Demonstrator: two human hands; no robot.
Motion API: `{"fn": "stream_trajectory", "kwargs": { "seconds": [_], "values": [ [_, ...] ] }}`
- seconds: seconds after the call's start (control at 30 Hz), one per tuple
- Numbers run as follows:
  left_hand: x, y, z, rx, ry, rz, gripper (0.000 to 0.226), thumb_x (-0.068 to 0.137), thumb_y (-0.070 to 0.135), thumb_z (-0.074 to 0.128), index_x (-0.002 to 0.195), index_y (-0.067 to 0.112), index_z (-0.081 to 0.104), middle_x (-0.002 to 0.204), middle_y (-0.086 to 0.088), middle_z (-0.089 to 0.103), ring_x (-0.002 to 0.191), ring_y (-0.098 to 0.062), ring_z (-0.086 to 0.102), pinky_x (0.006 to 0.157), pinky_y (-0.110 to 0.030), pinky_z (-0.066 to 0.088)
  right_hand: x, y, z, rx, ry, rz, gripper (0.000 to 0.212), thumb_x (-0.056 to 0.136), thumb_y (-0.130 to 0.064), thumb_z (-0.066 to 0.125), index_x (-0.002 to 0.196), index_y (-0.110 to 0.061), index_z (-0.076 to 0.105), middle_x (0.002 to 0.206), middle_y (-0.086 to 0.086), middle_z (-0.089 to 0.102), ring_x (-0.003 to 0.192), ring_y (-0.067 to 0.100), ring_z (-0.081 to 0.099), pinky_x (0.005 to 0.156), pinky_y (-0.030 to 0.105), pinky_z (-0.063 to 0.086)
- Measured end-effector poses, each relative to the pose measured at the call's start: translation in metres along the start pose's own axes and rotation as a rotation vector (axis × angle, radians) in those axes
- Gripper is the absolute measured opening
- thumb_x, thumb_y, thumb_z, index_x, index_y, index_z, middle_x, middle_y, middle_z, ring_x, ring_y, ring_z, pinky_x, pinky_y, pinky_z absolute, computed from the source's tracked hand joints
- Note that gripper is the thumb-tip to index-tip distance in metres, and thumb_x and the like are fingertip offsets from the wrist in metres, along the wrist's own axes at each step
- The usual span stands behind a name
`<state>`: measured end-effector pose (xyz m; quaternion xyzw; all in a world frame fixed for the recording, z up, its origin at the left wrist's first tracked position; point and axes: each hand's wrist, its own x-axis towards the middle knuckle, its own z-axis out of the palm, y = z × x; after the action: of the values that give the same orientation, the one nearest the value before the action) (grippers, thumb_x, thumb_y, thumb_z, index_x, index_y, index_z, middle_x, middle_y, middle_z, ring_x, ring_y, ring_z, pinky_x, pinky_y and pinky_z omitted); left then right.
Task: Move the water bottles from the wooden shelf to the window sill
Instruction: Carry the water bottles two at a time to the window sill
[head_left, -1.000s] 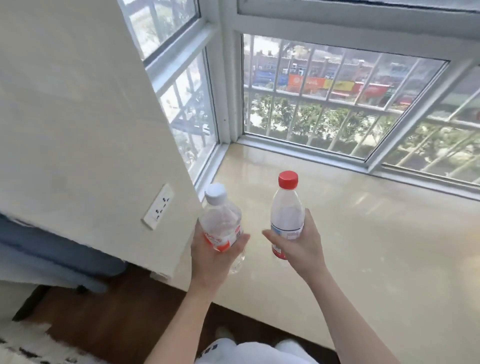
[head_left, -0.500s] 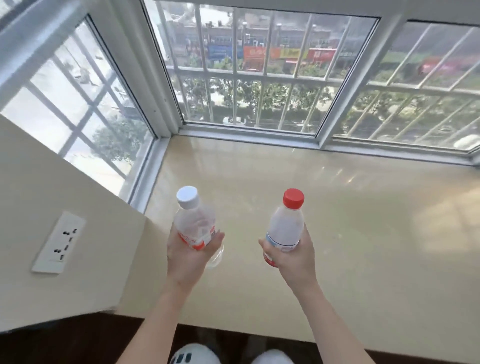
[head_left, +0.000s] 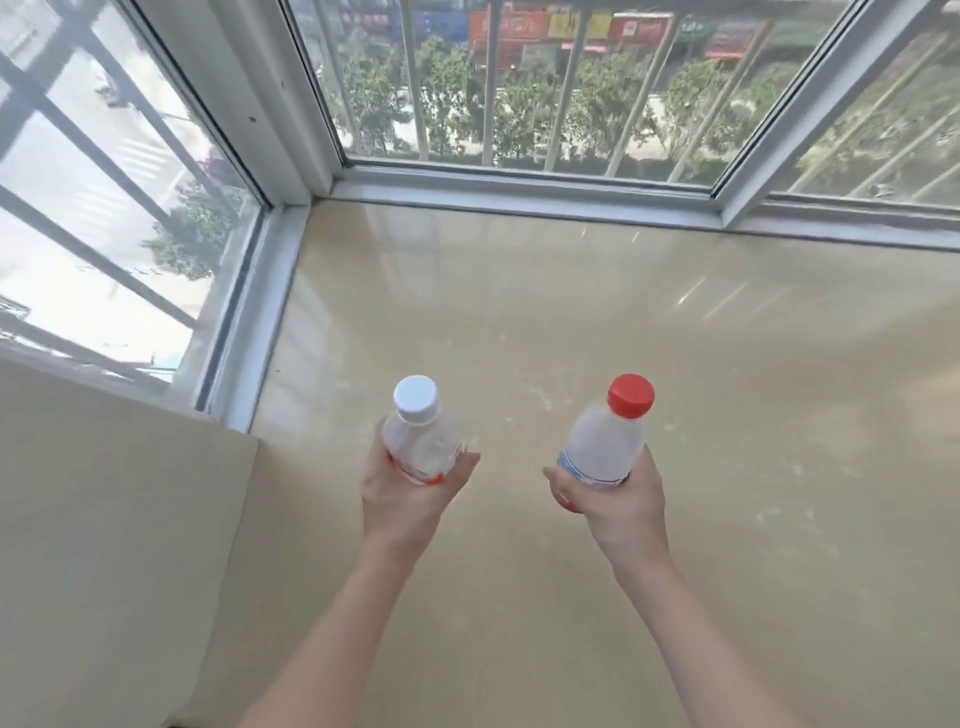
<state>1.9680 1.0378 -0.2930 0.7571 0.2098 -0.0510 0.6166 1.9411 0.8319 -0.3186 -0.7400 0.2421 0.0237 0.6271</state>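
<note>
Both forearms reach forward, left grip (head_left: 410, 493) curled round a white-capped bottle (head_left: 422, 441), right grip (head_left: 618, 501) round a red-capped bottle (head_left: 605, 447).

White-capped water bottle (head_left: 422, 439) — clear plastic, red-edged label, cap on, near upright, gripped in the left hand (head_left: 402, 501) over the window sill (head_left: 571, 312). Red-capped water bottle (head_left: 605, 441) — cloudy body, blue-and-white label, cap on, leaning slightly right, gripped in the right hand (head_left: 623, 501), beside the first but apart. Both bases are hidden. The sill is glossy, beige and broad.
</note>
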Motion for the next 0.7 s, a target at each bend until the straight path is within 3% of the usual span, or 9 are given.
{"fn": "stream_trajectory", "kwargs": {
  "seconds": [0.13, 0.27, 0.43, 0.6, 0.7],
  "values": [
    [0.044, -0.031, 0.008, 0.024, -0.021, 0.059, 0.063, 0.051, 0.044, 0.087, 0.104, 0.026, 0.059, 0.095, 0.009, 0.069, 0.094, -0.015, 0.067, 0.080, -0.036, 0.056, 0.041, 0.017, 0.029, -0.005, 0.051, -0.059, 0.059, 0.056, -0.037, 0.089, 0.105, -0.021, 0.059, 0.095, 0.001, 0.068, 0.084, 0.019, 0.066, 0.073, 0.033, 0.055],
    [0.072, -0.040, 0.013, 0.045, 0.008, 0.133, 0.064, 0.050, 0.049, 0.085, 0.103, 0.027, 0.057, 0.091, 0.016, 0.067, 0.090, -0.011, 0.066, 0.079, -0.034, 0.056, 0.067, 0.028, 0.046, -0.007, 0.074, -0.125, 0.069, 0.054, -0.043, 0.092, 0.111, -0.020, 0.060, 0.102, 0.005, 0.069, 0.096, 0.028, 0.068, 0.083, 0.047, 0.058],
    [0.093, -0.051, 0.012, 0.056, 0.011, 0.154, 0.067, 0.051, 0.047, 0.086, 0.105, 0.022, 0.057, 0.098, 0.004, 0.068, 0.094, -0.019, 0.067, 0.084, -0.046, 0.055, 0.081, 0.051, 0.054, -0.033, 0.071, -0.098, 0.077, 0.051, -0.055, 0.096, 0.110, -0.021, 0.060, 0.102, 0.011, 0.070, 0.097, 0.037, 0.068, 0.082, 0.055, 0.058],
    [0.097, -0.060, 0.007, 0.061, -0.009, 0.143, 0.068, 0.052, 0.039, 0.090, 0.108, 0.017, 0.057, 0.088, 0.020, 0.068, 0.085, -0.003, 0.068, 0.082, -0.037, 0.057, 0.081, 0.056, 0.055, -0.023, 0.069, -0.111, 0.077, 0.055, -0.048, 0.096, 0.116, -0.018, 0.060, 0.108, 0.011, 0.070, 0.103, 0.035, 0.068, 0.087, 0.054, 0.057],
    [0.099, -0.065, 0.004, 0.082, -0.026, 0.160, 0.075, 0.049, 0.047, 0.089, 0.110, 0.016, 0.057, 0.092, 0.018, 0.067, 0.088, -0.004, 0.066, 0.080, -0.028, 0.054, 0.077, 0.062, 0.055, -0.058, 0.070, -0.057, 0.067, 0.057, -0.038, 0.097, 0.111, -0.013, 0.064, 0.104, 0.007, 0.072, 0.099, 0.025, 0.070, 0.086, 0.044, 0.057]
  ]
}}
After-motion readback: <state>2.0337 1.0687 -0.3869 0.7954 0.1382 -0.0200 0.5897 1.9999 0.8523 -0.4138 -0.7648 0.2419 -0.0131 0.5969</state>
